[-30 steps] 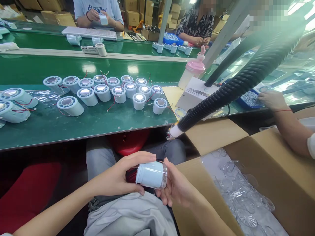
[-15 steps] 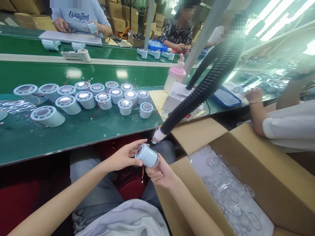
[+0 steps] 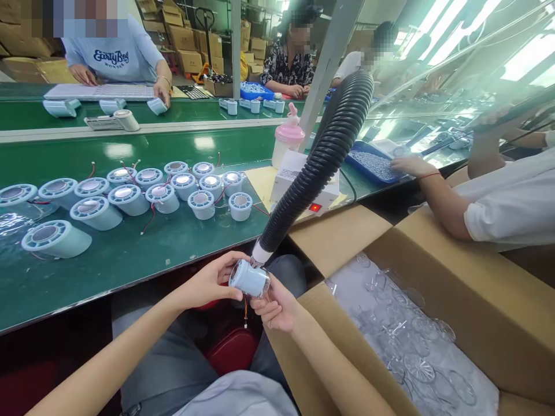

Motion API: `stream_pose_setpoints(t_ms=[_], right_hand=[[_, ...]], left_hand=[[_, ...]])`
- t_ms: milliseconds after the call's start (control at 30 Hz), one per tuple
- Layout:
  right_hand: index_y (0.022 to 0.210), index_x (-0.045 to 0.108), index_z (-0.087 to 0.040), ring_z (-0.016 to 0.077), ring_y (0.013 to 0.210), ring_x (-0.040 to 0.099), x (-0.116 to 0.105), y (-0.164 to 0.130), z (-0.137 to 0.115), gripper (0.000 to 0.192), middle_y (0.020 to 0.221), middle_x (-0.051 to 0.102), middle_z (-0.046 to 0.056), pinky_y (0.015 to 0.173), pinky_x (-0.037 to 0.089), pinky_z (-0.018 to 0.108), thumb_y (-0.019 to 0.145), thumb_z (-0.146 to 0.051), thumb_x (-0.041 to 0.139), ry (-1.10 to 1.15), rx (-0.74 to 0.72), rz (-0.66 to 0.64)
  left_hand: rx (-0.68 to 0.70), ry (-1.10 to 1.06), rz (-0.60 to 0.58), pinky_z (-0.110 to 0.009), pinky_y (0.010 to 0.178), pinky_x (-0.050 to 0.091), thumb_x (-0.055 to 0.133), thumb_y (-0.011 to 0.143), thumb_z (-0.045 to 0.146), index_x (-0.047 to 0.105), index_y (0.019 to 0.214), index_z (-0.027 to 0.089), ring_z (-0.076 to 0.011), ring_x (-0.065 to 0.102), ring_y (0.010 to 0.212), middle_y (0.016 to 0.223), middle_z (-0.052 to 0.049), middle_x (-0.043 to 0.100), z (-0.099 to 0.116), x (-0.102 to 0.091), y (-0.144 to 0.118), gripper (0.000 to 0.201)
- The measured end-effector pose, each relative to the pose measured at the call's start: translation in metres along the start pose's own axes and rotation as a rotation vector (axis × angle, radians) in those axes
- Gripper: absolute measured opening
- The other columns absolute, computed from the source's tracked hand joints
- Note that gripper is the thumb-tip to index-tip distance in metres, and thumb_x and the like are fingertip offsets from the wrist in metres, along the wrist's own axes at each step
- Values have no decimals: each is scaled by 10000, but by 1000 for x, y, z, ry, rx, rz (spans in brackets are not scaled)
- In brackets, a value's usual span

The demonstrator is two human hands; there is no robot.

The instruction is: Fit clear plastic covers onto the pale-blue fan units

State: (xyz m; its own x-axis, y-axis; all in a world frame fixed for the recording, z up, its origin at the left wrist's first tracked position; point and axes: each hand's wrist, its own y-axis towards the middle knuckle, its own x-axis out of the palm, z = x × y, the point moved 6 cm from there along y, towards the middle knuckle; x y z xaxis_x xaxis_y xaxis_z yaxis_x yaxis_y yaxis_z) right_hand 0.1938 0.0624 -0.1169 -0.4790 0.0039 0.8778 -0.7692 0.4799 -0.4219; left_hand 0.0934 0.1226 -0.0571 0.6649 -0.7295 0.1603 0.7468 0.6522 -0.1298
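Note:
Over my lap, both hands hold a light blue cylindrical motor housing (image 3: 252, 281) lying on its side. My left hand (image 3: 211, 281) curves around its left end, thumb below and fingers above. My right hand (image 3: 275, 305) grips the right end from below, where a clear plastic cover shows. At the left end is a clear rim too. A thin bundle of wires with a small white connector (image 3: 245, 325) hangs beneath. The white nozzle (image 3: 261, 253) of a black corrugated hose (image 3: 318, 159) points down at the housing's top, very close; whether they touch I cannot tell.
Several similar housings (image 3: 130, 199) stand on the green bench at left. The hose's white box (image 3: 299, 185) has a lit red switch. At right, an open carton (image 3: 455, 289) holds clear plastic discs. A co-worker's arm (image 3: 442, 199) reaches toward a blue tray (image 3: 373, 163).
The housing has come up under the nozzle, and its left end has turned away from view. The head view has shifted right. Across the bench, a co-worker has lowered a blue part to the surface.

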Motion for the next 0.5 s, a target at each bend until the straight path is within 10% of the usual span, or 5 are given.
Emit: stream_pose_setpoints(t_ms=[167, 267, 367, 500], right_hand=[[830, 579, -101, 18, 274, 311, 11, -5, 21, 788, 471, 514, 4, 236, 215, 76, 855, -726, 101, -100, 13, 48], [1098, 568, -148, 144, 670, 653, 15, -22, 16, 678, 843, 676, 102, 492, 528, 193, 833, -725, 328, -359, -367, 213], [1343, 414, -289, 264, 1270, 449, 41, -60, 2, 705, 1422, 426, 104, 987, 453, 408, 740, -529, 689, -947, -906, 350], [1257, 532, -388, 251, 1283, 445, 65, -80, 8, 532, 1415, 463, 48, 1068, 371, 433, 783, -225, 710, -1356, -1033, 308]], left_hand=[[-78, 100, -16, -384, 938, 471, 772, 684, 169, 503, 1223, 206, -230, 577, 1075, 1209, -92, 556, 16, 9, -27, 604], [-140, 60, 25, -381, 945, 471, 742, 726, 183, 473, 1263, 225, -222, 580, 1079, 1210, -82, 563, 23, 18, -44, 602], [-170, -41, 95, -311, 835, 513, 725, 757, 235, 459, 1268, 233, -189, 607, 970, 1093, -56, 614, 24, 25, -58, 576], [-213, -77, 116, -263, 630, 530, 731, 744, 350, 419, 1328, 232, -180, 628, 791, 972, -55, 640, 17, 31, -70, 673]])
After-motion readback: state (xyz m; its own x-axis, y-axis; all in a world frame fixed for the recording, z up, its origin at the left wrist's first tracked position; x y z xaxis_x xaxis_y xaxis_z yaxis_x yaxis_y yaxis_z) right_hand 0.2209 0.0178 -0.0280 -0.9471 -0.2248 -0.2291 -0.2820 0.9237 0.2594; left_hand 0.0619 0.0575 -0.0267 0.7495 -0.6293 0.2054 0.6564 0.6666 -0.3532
